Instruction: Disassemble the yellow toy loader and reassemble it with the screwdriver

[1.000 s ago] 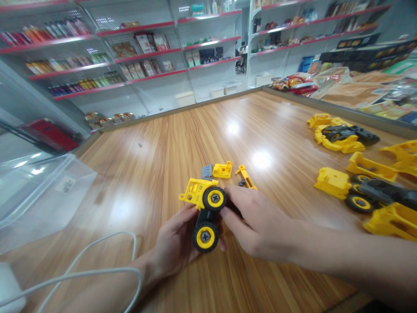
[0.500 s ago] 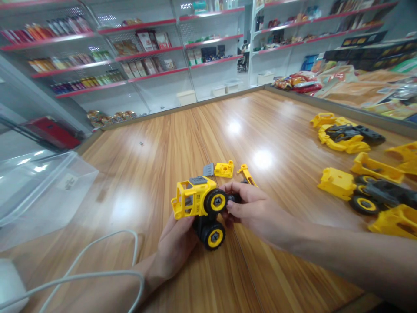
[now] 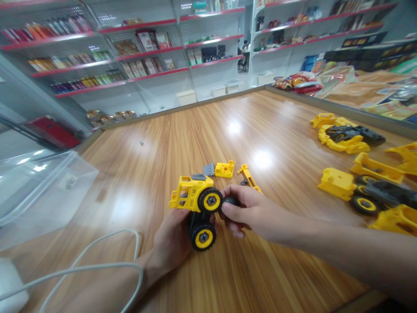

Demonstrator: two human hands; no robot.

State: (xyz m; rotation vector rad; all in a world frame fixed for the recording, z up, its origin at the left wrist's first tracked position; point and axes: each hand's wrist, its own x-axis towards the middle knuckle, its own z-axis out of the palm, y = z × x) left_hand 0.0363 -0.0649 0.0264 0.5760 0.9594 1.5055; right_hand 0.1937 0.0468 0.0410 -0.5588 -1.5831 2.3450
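My left hand (image 3: 172, 239) is closed around a yellow toy truck (image 3: 187, 195) from below and behind. The truck is turned on its side, so two black wheels with yellow hubs face me, an upper wheel (image 3: 211, 201) and a lower wheel (image 3: 203, 237). Close to the upper wheel, my right hand (image 3: 244, 211) is closed on a dark rounded piece (image 3: 232, 201), mostly covered by the fingers. Just beyond the hands lie a grey toothed bucket (image 3: 208, 169), a yellow base piece (image 3: 224, 170) and a yellow toy arm (image 3: 248, 176).
More yellow and black toy vehicle parts (image 3: 337, 184) lie on the right of the wooden table (image 3: 169, 139). A clear plastic bin (image 3: 65, 191) and a white cable (image 3: 107, 269) are on the left. Stocked shelves (image 3: 143, 52) stand behind, with packaged goods (image 3: 352, 87) at back right.
The toy truck has shifted slightly left and tilted a little in my left hand. My right hand has shifted slightly, uncovering more of the yellow toy arm.
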